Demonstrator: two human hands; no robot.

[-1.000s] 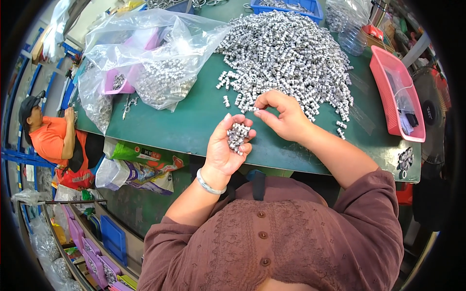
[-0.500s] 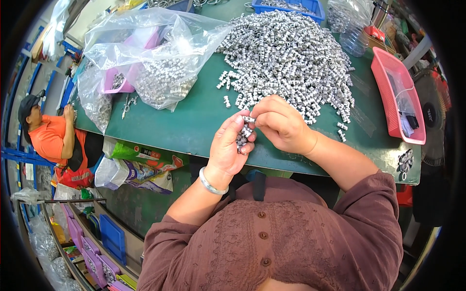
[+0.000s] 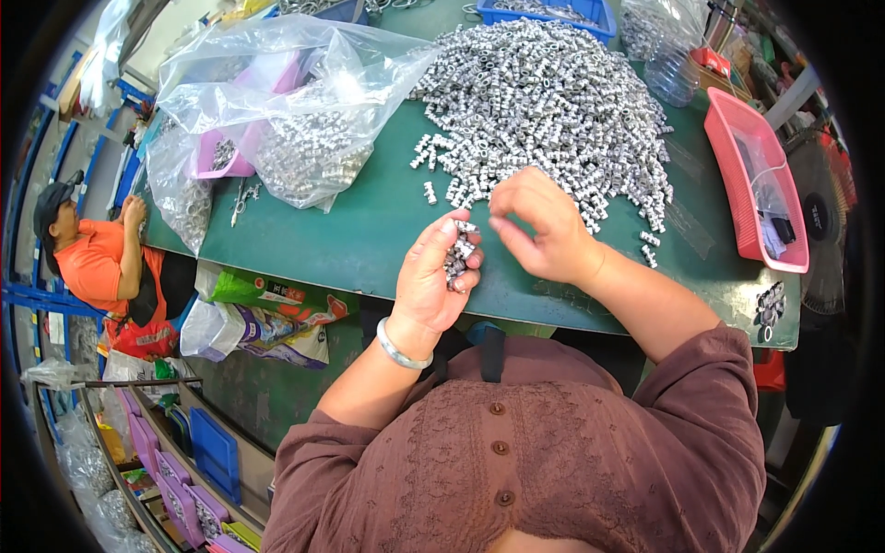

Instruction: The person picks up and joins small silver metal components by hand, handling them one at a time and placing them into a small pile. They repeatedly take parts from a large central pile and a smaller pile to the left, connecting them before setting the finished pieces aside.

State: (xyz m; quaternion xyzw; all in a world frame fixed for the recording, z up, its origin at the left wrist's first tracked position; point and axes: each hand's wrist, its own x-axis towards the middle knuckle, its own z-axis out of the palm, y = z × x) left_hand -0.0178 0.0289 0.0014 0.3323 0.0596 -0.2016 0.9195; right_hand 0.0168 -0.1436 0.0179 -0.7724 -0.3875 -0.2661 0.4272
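Note:
My left hand is closed around several small silvery metal fittings, which stick out between the thumb and curled fingers. Just to its right, and apart from it, is my right hand. Its fingers are bent, with a gap between thumb and forefinger, and nothing shows in the grip. Beyond both hands a large pile of the same ribbed, ring-like fittings covers the green table. My right fingers are close to the near edge of that pile.
A clear plastic bag of metal parts and a pink scoop-like container stand at the left. At the right lies a pink basket; a blue tray is behind the pile. A person in orange sits far left.
My right hand has drawn away from the fittings in my left hand, moving slightly right, and its thumb and forefinger have parted. My left hand has hardly moved.

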